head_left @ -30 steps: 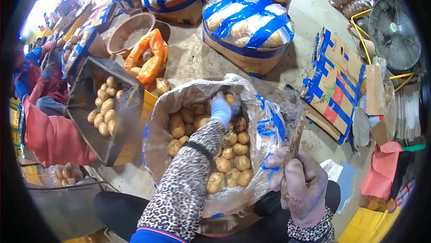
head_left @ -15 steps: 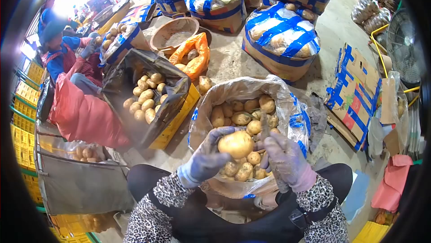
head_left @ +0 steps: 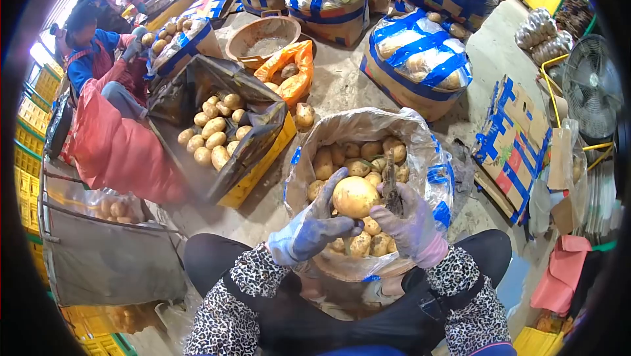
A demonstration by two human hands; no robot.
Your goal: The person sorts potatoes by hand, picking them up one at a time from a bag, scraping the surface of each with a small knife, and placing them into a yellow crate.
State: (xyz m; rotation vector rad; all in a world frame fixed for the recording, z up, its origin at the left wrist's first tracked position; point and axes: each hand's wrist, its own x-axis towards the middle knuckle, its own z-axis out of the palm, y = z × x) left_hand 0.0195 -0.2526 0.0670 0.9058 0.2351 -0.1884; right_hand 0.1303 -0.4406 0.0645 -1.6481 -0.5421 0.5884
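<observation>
A large pale potato (head_left: 355, 197) is held in my left hand (head_left: 314, 221), in a dirty grey-blue glove, its fingers and thumb curved round it. My right hand (head_left: 414, 223), gloved and muddy, grips a dark, dirt-caked narrow tool (head_left: 390, 182) that points upward; its exact kind I cannot make out. The right thumb reaches the potato's right side. Both hands are above a round container (head_left: 299, 185) lined with clear plastic and patched with blue tape. Several potatoes (head_left: 359, 245) lie inside it, partly hidden by my hands.
Left of the container stands a yellow crate (head_left: 257, 159) lined with black plastic, holding potatoes. Behind are an orange bag (head_left: 303, 70), a brown basin (head_left: 236, 47) and taped full boxes (head_left: 411, 99). A person (head_left: 98, 60) sits at the left. Flattened cardboard (head_left: 516, 152) and a fan (head_left: 593, 80) are right.
The potato has shifted slightly right and been turned, its rounder face now showing. My right hand has moved closer to it, with the tool upright. The camera view has shifted a little.
</observation>
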